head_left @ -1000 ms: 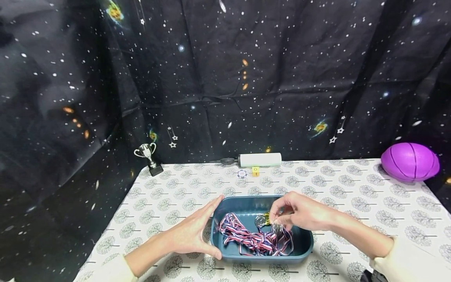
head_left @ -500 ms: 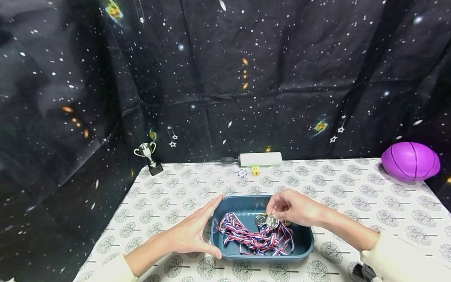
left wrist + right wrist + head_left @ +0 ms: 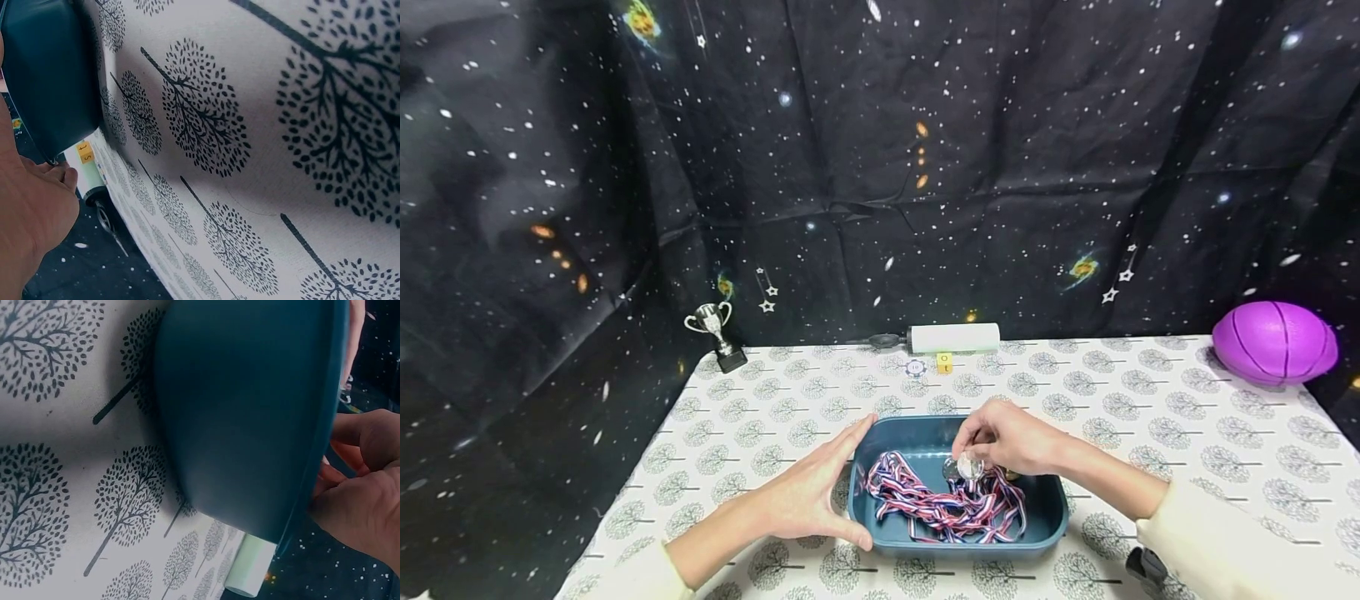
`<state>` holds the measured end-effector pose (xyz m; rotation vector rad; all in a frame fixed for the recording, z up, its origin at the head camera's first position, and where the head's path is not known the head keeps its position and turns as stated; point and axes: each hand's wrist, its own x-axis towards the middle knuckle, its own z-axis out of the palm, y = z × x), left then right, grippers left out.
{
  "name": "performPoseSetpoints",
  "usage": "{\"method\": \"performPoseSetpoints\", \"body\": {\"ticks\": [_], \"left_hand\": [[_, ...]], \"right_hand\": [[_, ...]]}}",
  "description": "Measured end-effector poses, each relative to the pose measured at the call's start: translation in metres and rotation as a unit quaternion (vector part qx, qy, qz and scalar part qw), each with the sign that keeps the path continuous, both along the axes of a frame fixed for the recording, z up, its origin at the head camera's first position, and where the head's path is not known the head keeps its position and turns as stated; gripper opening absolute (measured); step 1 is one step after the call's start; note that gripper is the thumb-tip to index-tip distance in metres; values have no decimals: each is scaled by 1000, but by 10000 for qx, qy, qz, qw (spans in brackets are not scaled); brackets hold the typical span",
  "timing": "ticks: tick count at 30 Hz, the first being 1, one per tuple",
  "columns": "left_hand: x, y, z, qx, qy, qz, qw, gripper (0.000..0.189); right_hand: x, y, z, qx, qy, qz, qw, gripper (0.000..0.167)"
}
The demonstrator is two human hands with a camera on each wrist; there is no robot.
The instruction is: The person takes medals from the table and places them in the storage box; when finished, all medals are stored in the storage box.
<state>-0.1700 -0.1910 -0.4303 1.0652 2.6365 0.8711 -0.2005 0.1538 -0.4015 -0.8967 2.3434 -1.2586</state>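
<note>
A dark teal plastic tub [image 3: 955, 550] sits on the table with medals and striped ribbons inside. My left hand [image 3: 808, 493] holds the tub's left end, thumb at the near corner and fingers at the far one. Over the right half, my right hand [image 3: 1017, 437] pinches a silver medal [image 3: 970, 464] by its edge. Another silver medal [image 3: 951, 469] lies just left of it, partly covered. Red, white and blue ribbons [image 3: 925, 504] lie tangled across the tub floor. In both wrist views the tub's outer wall [image 3: 50, 75] hides the contents.
Behind the tub are a blue-white poker chip [image 3: 915, 367], a yellow letter cube [image 3: 944, 362] and a white cylinder [image 3: 955, 338] with a dark end. A small silver trophy [image 3: 716, 333] stands back left, a purple ball [image 3: 1274, 343] back right. Dark star-printed cloth [image 3: 880, 250] hangs behind.
My right hand has moved slightly left inside the tub, bringing the silver medal up beside the other one. The left hand and the tub have stayed put.
</note>
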Motion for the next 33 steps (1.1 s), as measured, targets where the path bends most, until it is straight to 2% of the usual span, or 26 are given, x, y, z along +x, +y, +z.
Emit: {"method": "performPoseSetpoints", "body": {"ticks": [7, 14, 20, 26, 33], "left_hand": [[0, 0, 1, 22, 14, -27, 10000, 147], [0, 0, 1, 80, -1, -35, 10000, 147], [0, 0, 1, 70, 8, -42, 10000, 147], [0, 1, 1, 18, 46, -56, 10000, 147], [0, 1, -1, 34, 39, -86, 9999, 146]], "right_hand": [[-5, -8, 0, 323, 504, -55, 9982, 26], [-9, -21, -5, 496, 1023, -228, 9933, 20], [-9, -30, -12, 504, 1301, -359, 9896, 13], [-11, -39, -21, 479, 1625, -355, 9849, 15], [-11, -39, -25, 541, 1756, -571, 9813, 11]]}}
